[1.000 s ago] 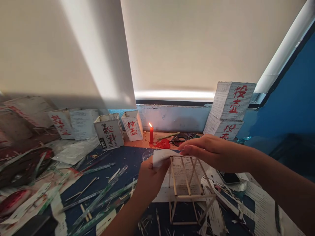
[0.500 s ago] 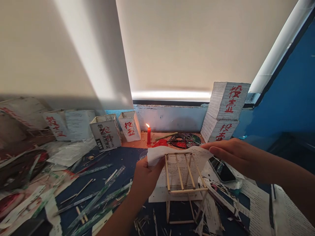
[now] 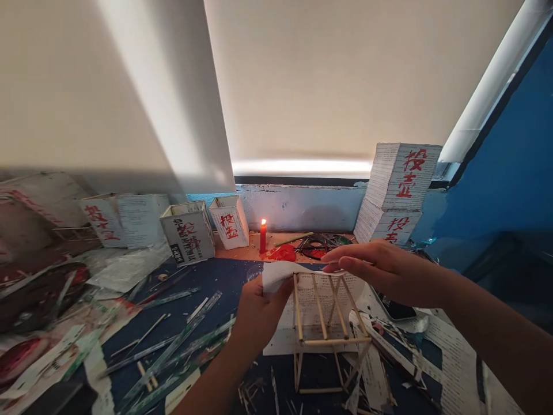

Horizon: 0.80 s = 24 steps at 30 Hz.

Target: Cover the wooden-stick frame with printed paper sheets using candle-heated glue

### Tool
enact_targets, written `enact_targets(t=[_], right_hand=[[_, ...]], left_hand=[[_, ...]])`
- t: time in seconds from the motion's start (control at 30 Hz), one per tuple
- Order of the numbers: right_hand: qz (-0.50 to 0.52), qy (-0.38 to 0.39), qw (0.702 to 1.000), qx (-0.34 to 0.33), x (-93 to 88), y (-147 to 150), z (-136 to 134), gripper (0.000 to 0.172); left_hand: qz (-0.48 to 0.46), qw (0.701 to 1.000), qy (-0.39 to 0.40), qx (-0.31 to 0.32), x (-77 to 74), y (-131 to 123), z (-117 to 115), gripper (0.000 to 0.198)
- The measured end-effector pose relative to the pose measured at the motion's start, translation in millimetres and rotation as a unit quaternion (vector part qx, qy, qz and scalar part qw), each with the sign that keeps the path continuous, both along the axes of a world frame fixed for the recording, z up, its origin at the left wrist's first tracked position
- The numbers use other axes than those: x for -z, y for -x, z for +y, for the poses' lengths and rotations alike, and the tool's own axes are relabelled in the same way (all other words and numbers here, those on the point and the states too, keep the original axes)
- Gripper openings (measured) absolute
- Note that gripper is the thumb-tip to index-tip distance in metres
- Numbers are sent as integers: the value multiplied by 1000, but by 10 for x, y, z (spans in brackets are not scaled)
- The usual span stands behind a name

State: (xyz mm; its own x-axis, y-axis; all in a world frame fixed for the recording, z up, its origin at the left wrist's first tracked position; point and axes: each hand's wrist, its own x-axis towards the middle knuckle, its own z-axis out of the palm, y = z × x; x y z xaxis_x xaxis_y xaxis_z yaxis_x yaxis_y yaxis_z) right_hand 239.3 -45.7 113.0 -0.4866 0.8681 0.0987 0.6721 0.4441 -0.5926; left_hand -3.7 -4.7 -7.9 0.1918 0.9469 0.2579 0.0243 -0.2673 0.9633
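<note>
Paper (image 3: 279,275) covered in print was draped behind a wooden-stick frame (image 3: 334,342), its upper edge raised to the frame's far top bar and its lower part spread on the worktop (image 3: 233,272). Around nine o'clock from the frame, the paper's curled corner was pinched by the left hand (image 3: 261,311), thumb on the near side. Between one and two o'clock, the fingers of the right hand (image 3: 386,270) were stretched over the upper edge; whether the sheet was gripped there or only pressed could not be told.

A lit red candle (image 3: 263,239) was seen between ten and eleven o'clock, beyond the paper, with a lettered open-topped box (image 3: 230,222) just beside it. A smartphone (image 3: 395,309) was partly hidden near three o'clock.

The flame was judged the chief hazard: the raised corner could be scorched if it were swung outward. The sheet could also be creased or set askew if it were pulled unevenly, and the slender sticks might be bent or tipped by too firm a push from above.
</note>
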Motion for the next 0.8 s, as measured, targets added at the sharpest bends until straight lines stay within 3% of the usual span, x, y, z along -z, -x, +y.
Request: enact_targets(t=[0.2,0.4,0.6,0.8], right_hand=[[2,34,998,55,-19,-130,-145,41],[-39,8,994,102,4,-207,-193,44],[34,-36,997,56,212,-217,-62,37],[61,-21,997,33,285,-145,-40,33]], left_hand=[[-8,1000,-11,4,-27,-12,-38,25],[-22,1000,3,4,-28,-3,-18,28],[10,1000,15,5,2,21,-10,32],[-5,1000,9,16,-20,6,-2,29]])
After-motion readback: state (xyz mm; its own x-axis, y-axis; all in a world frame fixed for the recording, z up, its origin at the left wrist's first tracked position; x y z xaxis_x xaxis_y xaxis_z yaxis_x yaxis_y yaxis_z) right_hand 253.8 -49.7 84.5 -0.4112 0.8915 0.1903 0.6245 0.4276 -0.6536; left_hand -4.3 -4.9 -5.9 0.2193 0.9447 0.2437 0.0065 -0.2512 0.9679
